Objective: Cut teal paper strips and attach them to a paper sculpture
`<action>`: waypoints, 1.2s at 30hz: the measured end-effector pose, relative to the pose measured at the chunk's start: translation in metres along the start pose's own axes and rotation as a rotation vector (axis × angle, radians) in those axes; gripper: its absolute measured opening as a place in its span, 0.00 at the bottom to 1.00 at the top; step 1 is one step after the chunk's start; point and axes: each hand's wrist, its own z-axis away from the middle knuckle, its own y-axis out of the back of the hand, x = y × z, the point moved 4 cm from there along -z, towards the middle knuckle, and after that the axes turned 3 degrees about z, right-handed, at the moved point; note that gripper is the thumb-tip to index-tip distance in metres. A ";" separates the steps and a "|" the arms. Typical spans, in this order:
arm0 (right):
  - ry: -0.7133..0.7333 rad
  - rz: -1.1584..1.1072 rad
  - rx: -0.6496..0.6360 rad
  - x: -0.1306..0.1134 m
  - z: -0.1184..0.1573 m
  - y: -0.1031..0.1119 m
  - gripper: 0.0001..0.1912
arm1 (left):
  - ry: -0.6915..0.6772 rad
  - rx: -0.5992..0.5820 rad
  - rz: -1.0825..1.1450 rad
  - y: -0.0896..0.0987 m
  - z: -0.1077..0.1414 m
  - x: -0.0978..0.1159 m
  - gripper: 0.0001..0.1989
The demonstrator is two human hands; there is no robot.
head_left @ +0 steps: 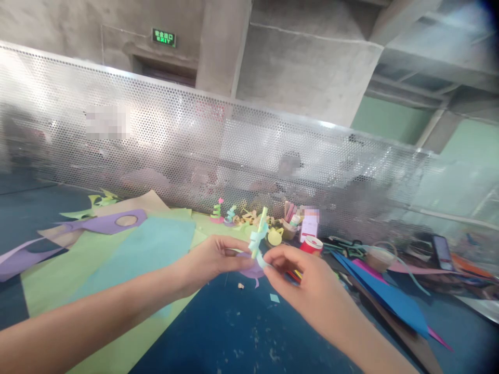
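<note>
Paper curl (258, 239), pale blue around a tilted yellow-green stick (264, 214), sits mid-view. Left hand (210, 259) fingers grip its base; right hand (300, 270) thumb and forefinger pinch its loose end. Red can (311, 245): three o'clock; blue sheet (136, 254): nine.

The light blue paper strip (259, 240) curls around an upright, slightly tilted, pale green stick (264, 218). Its loose end bends downward above the blue table.
</note>
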 end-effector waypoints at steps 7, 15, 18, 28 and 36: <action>-0.031 0.007 -0.033 0.005 0.000 -0.001 0.08 | -0.010 -0.030 -0.020 -0.003 -0.001 0.002 0.11; -0.045 0.049 0.002 0.006 -0.002 0.001 0.08 | 0.013 -0.042 -0.072 -0.005 -0.001 0.004 0.17; -0.028 0.022 0.009 0.006 -0.003 0.000 0.08 | 0.028 -0.031 -0.086 -0.004 -0.002 0.002 0.19; 0.000 -0.071 -0.002 0.013 -0.005 -0.003 0.09 | 0.078 0.026 -0.118 -0.001 -0.001 -0.003 0.17; -0.051 -0.346 -0.067 0.015 -0.009 -0.013 0.05 | 0.045 0.006 -0.115 -0.001 -0.002 -0.007 0.17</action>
